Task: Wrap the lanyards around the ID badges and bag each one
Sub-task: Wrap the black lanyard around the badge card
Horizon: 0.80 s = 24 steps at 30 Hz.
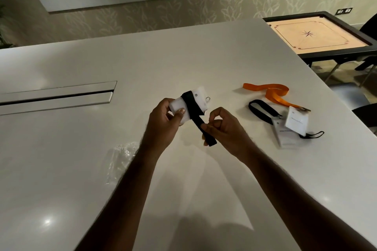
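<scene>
The person stands at a white table (183, 57), both hands raised above its surface. The left hand (163, 122) grips a white ID badge (199, 98), thumb pressed on its face and fingers curled behind. A black lanyard (193, 110) crosses the badge in a band and trails down to the right hand (222, 128), whose fingers pinch the strap near its free end.

To the right, on the table, lie two more badges (296, 122), one overlapping the other. An orange lanyard (273, 91) runs from the upper badge toward the far edge, and a second black lanyard (263, 112) loops beside them.

A clear plastic bag (120, 159) lies flat on the table, near the left forearm.

Beyond the table's right corner stands a carrom board (318, 35).
</scene>
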Motion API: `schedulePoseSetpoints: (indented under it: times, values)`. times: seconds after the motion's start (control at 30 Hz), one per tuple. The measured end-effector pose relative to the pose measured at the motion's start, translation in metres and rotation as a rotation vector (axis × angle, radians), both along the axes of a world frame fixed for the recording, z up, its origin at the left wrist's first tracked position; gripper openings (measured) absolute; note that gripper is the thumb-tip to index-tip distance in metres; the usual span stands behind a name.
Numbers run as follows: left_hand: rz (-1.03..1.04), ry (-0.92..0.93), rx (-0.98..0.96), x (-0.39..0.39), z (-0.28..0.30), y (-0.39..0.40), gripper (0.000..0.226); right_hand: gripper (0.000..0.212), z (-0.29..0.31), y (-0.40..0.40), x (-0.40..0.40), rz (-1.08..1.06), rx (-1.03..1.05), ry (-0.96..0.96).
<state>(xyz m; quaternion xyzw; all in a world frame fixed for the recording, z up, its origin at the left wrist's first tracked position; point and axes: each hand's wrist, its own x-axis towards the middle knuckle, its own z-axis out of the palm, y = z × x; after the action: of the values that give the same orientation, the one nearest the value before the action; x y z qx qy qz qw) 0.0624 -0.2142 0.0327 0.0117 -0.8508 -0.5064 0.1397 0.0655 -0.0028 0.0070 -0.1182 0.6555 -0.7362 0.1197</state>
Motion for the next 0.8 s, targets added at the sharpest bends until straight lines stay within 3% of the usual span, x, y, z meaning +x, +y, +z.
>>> schedulePoseSetpoints:
  times: [0.1, 0.37, 0.53, 0.8]
  values:
    - [0.017, 0.002, -0.09, 0.002, -0.007, 0.004, 0.012, 0.004, 0.006, -0.001, 0.002, -0.028, -0.023, 0.053]
    - [-0.103, -0.062, -0.118, 0.008, -0.012, 0.013, 0.01, 0.02, 0.026, -0.002, -0.015, -0.044, -0.092, -0.018]
    - [-0.141, -0.091, -0.06, 0.008, -0.014, 0.011, 0.007, 0.032, 0.028, -0.004, -0.02, 0.092, -0.09, -0.02]
    - [-0.194, -0.159, 0.018, 0.009, -0.017, 0.004, 0.008, 0.029, 0.03, -0.008, -0.022, 0.057, 0.124, 0.077]
